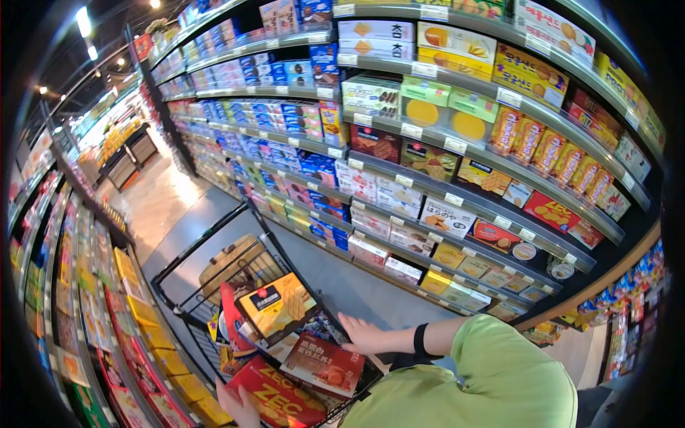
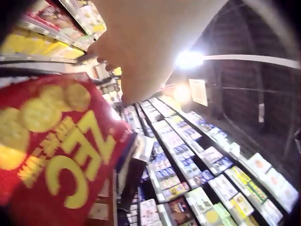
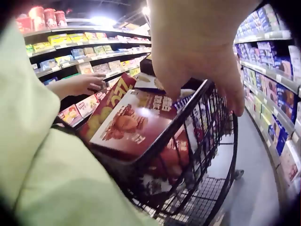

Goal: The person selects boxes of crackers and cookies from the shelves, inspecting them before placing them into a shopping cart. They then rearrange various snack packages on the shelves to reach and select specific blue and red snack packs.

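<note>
My right hand holds the rim of a black wire shopping cart, thumb on the inner side and fingers over the outer side in the right wrist view. My left hand hovers on the opposite side of the cart, beside a red ZEC biscuit box, its fingers loosely extended and holding nothing. A dark red box with cookie pictures lies partly over the ZEC box. Farther forward in the cart rests a black and yellow waffle box, next to a red package.
Tall shelves of boxed biscuits line the right side of the aisle. Lower shelves with yellow and red packs run close along the left. A brown round-topped item shows at the cart's front. Ahead, the aisle floor leads to a produce stand.
</note>
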`<state>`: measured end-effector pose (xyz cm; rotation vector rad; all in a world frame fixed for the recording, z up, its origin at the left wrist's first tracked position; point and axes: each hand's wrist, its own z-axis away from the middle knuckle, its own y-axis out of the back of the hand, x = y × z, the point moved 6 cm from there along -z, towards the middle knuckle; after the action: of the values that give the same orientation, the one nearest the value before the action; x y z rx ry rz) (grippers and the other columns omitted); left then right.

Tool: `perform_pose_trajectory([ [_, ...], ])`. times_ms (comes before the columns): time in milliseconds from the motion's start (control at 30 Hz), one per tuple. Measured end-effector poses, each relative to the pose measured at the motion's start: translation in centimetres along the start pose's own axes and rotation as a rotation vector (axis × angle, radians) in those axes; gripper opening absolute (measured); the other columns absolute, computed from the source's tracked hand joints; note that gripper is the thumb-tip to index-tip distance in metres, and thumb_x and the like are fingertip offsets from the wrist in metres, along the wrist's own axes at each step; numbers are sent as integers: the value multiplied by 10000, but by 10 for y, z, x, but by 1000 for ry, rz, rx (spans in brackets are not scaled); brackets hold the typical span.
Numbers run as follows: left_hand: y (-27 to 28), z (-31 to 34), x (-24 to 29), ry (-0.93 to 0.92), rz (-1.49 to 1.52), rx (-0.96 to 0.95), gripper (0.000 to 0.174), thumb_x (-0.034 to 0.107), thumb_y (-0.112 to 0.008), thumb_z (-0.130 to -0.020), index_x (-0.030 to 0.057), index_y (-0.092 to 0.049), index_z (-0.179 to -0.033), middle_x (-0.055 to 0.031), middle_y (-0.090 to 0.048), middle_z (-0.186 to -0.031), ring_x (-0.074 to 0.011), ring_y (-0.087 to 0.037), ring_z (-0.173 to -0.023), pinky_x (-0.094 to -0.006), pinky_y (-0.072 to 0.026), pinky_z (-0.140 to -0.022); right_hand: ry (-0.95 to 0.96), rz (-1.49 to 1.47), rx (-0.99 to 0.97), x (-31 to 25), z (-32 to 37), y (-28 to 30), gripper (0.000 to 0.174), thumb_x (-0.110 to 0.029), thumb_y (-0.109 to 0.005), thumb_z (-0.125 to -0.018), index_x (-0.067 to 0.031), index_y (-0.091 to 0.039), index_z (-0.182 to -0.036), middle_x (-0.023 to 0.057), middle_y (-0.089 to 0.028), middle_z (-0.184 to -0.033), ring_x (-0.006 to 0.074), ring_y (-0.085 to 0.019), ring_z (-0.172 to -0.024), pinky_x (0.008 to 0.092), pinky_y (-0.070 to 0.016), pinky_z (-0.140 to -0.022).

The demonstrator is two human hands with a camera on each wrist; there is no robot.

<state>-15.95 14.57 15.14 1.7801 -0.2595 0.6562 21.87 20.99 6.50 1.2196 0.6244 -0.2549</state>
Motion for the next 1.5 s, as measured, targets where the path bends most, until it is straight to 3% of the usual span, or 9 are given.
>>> perform_pose_trajectory([
  [33, -10, 15, -43, -11, -76, 57, 784, 416, -637, -897, 22, -286, -1477, -243, -421, -1430, -376, -442, -1300, -388, -368, -1064, -92, -13, -148, 5, 8, -9, 917, -349, -599, -880, -15, -18, -1507, 252, -317, -1461, 422, -420, -1271, 548, -421, -968],
  [300, -31, 63, -36, 375, 461, 132, 678, 292, -589, -936, 35, -262, -1471, -256, -455, -1358, -347, -483, -1242, -398, -396, -1012, -93, 68, -178, 16, 13, -37, 814, -241, -536, -889, -13, -56, -1505, 272, -595, -1189, 432, -597, -1060, 481, -480, -880],
  [633, -94, 44, -77, 366, 816, -83, 689, 226, -504, -980, 59, -107, -1518, -240, -311, -1473, -352, -385, -1314, -435, -346, -1050, -172, 5, -168, 30, -34, 1, 766, -216, -595, -846, -54, -180, -1468, 246, -631, -1089, 425, -613, -1007, 495, -485, -830],
  [933, -169, -52, -124, 255, 483, -187, 735, 287, -452, -1018, 126, 47, -1534, -192, -222, -1541, -327, -313, -1376, -414, -306, -1091, 38, 260, 312, 17, -37, 22, 613, -266, -532, -923, -75, -290, -1452, 188, -335, -1469, 372, -294, -1374, 572, -292, -1059],
  [1100, -158, -103, -64, 345, 428, -195, 749, 330, -472, -1000, 87, -7, -1534, -233, -220, -1538, -358, -314, -1380, -434, -272, -1114, 142, 360, 218, 20, -32, 16, 520, -314, -530, -922, -80, -423, -1374, 155, -347, -1465, 324, -211, -1432, 602, -212, -1099],
  [1200, -151, -109, -15, 24, -157, 60, 774, 343, -550, -920, 39, -161, -1516, -263, -208, -1534, -431, -289, -1370, -518, -232, -1126, 149, 404, 234, 33, -60, 15, 598, -319, -565, -901, -119, -367, -1428, 126, -323, -1498, 306, -195, -1443, 599, -195, -1109],
  [1267, -175, -92, 29, -296, -215, -24, 732, 332, -539, -921, 68, -204, -1516, -224, -216, -1547, -421, -242, -1401, -544, -209, -1129, 136, 442, 227, 34, -78, 25, 638, -316, -579, -893, -134, -337, -1455, 112, -305, -1519, 301, -182, -1450, 594, -190, -1116],
  [1333, -179, -58, 98, -246, -296, -302, 729, 345, -562, -904, 105, -241, -1513, -185, -190, -1568, -407, -185, -1430, -615, -208, -1096, 86, 347, 127, 35, -92, 28, 739, -295, -605, -878, -161, -244, -1509, 80, -218, -1572, 291, -155, -1462, 583, -178, -1133],
  [1500, -210, -66, 112, -273, -393, -301, 842, 349, -673, -819, 149, -245, -1516, -163, -129, -1588, -379, -136, -1450, -663, -196, -1069, 48, 295, 37, 36, -124, 43, 816, -272, -620, -871, -173, -154, -1534, 52, -129, -1602, 282, -132, -1470, 570, -165, -1149],
])
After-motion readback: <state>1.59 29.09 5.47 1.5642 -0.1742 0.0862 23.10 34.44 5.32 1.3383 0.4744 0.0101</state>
